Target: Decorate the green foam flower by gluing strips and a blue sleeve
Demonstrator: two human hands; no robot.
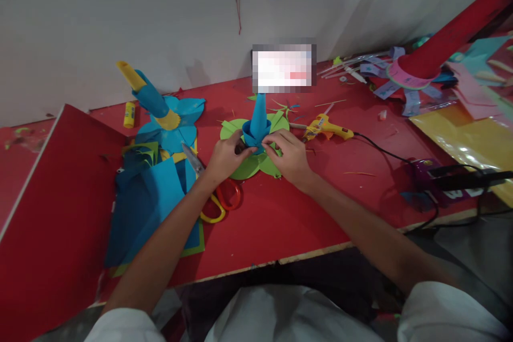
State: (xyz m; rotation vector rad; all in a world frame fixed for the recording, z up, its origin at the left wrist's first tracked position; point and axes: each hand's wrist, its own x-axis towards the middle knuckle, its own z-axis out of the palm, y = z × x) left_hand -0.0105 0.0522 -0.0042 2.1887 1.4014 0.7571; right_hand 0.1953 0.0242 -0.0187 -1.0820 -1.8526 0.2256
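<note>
A blue paper flower centre point(259, 117), a cone standing inside a wider blue cup, rises from green paper petals point(245, 170) on the table. My left hand point(229, 157) has its thumb and fingers closed on the left side of the blue cup. From the right, my right hand point(286, 155) pinches at the cup's lower front edge. Scissors point(216, 199) with red and yellow handles lie beside my left wrist. To the left is another paper flower point(176, 141), blue with a yellow centre.
A yellow glue gun point(329, 127) with a black cable lies right of the green petals. Blue paper sheets point(150, 192), a glue stick point(129, 115) and a red board point(60, 208) are on the left. A red cone point(460, 32) and yellow packet point(468, 128) are at right.
</note>
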